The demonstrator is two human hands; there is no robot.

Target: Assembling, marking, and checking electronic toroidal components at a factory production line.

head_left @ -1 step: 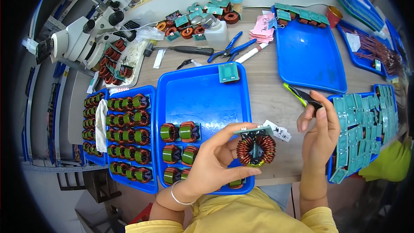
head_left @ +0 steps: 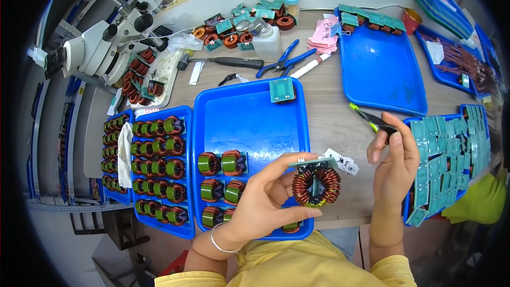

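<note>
My left hand point(head_left: 263, 196) grips a toroidal coil point(head_left: 303, 187) of copper-coloured wire between thumb and fingers. A small green circuit board point(head_left: 313, 164) is fixed along its top edge, and pins stick up from it. The coil's open centre faces me, showing a pale divider. To its right, my right hand point(head_left: 397, 165) is closed around a slim black and lime-green hand tool point(head_left: 367, 117). Its visible end points up and left, apart from the coil; the fingers hide the rest, so its kind is unclear.
Below my left arm lies a blue tray point(head_left: 249, 125) with several coils and one green-board piece point(head_left: 281, 90). Fuller coil trays point(head_left: 189, 180) stand left. Boards fill a tray point(head_left: 407, 202) at right. Blue-handled pliers point(head_left: 287, 62), a hammer point(head_left: 228, 61) and another blue tray point(head_left: 382, 72) lie beyond.
The black and lime-green tool has turned slightly in my right hand, its two coloured parts showing differently. My left hand and the coil hold almost the same place.
</note>
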